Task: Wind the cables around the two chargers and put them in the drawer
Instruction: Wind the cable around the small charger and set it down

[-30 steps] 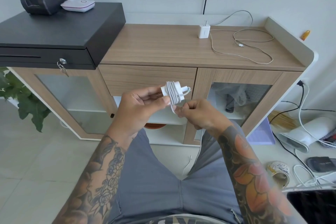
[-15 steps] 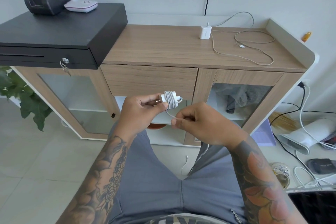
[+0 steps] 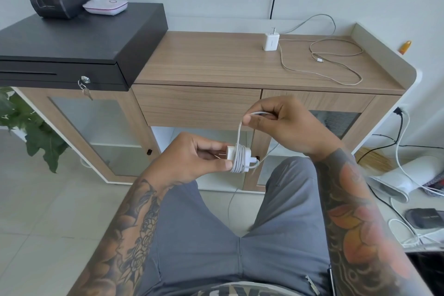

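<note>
Left hand point(image 3: 189, 163): pinches the first charger point(image 3: 231, 154), held below the closed drawer point(image 3: 197, 106).
Cable point(image 3: 239, 138): coiled round that charger, rising taut.
Right hand point(image 3: 281, 122): pinches the cable's free length.
Second charger point(image 3: 271, 42): upright on the cabinet top point(image 3: 204, 62), its cable loose beside it.

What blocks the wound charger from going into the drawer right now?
The drawer itself: its front is shut. Both hands are busy, the left hand holding the charger, the right hand pinching its cable. Nothing else intervenes.
</note>
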